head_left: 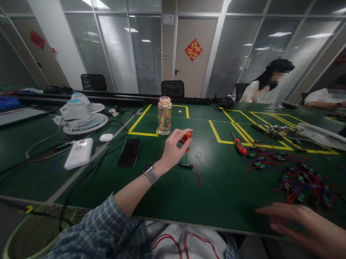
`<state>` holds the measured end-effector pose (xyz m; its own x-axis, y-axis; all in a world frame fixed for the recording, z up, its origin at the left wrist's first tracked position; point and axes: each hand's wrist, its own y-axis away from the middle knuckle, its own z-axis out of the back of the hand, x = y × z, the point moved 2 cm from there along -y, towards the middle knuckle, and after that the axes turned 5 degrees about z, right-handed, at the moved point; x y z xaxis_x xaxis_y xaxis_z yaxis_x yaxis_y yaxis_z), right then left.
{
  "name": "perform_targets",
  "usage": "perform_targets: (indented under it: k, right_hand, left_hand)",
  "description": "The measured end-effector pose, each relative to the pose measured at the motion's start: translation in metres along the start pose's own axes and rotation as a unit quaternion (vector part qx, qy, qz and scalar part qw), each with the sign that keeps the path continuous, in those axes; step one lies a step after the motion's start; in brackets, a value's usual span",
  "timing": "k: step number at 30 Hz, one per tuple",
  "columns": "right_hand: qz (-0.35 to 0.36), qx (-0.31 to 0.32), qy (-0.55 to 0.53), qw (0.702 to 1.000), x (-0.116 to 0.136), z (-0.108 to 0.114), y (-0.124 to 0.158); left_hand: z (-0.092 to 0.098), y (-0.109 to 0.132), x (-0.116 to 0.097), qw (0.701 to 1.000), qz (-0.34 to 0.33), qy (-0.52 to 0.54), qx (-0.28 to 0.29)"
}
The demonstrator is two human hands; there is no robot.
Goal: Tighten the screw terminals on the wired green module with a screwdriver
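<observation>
My left hand [173, 147] is closed round the orange handle of a small screwdriver [187, 140]. The tool stands upright, its tip on a small green circuit board [185, 166] with a red wire, on the green table [162, 196]. A watch sits on that wrist. My right hand [288, 219] lies near the table's front edge at the right, blurred, fingers stretched out flat toward the left, holding nothing. A heap of similar green boards with red wires [294, 177] lies just beyond it.
A dark phone [128, 151], a white power bank [79, 153], a white mouse [106, 137], white desk fans [81, 117] and cables lie left. A pink-lidded bottle [164, 116] stands centre back. A red screwdriver [239, 145] lies right of centre. Two people sit far right.
</observation>
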<state>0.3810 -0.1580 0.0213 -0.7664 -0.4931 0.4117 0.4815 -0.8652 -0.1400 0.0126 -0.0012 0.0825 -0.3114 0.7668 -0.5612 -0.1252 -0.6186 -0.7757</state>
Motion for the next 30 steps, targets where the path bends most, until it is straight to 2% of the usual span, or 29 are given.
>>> perform_targets:
  k: [2,4,7,9,12,15,20,27,30]
  right_hand:
    - [0.011,0.044,-0.048,0.998,0.027,0.01,-0.065]
    - [0.049,0.055,-0.101,0.992,0.054,0.008,-0.125]
    - [0.088,-0.013,-0.172,0.981,0.077,-0.016,-0.192]
    - [0.09,-0.035,-0.175,0.98,0.081,-0.042,-0.218]
    - [0.104,-0.05,-0.137,0.984,0.082,-0.076,-0.231]
    - [0.089,-0.106,-0.145,0.98,0.078,-0.091,-0.231]
    - [0.08,-0.124,-0.193,0.97,0.071,-0.092,-0.233]
    - [0.077,-0.127,-0.186,0.971,0.072,-0.091,-0.235]
    - [0.073,-0.125,-0.188,0.971,0.072,-0.09,-0.235]
  left_hand:
    - [0.0,0.0,-0.001,1.0,0.0,0.0,0.0]
    - [0.001,0.001,-0.001,1.0,0.0,-0.002,-0.003]
    - [0.001,0.001,0.0,1.0,0.009,-0.005,-0.002]
    - [0.001,0.001,0.001,1.0,0.016,-0.005,-0.001]
    - [0.002,0.001,0.003,0.999,0.028,0.02,0.005]
    - [0.001,0.001,0.004,0.997,0.043,0.049,0.03]
    - [-0.001,0.0,0.004,0.993,0.06,0.095,0.047]
    - [-0.003,0.0,0.004,0.997,0.056,0.048,-0.014]
    - [-0.002,0.0,0.004,0.997,0.057,0.052,-0.017]
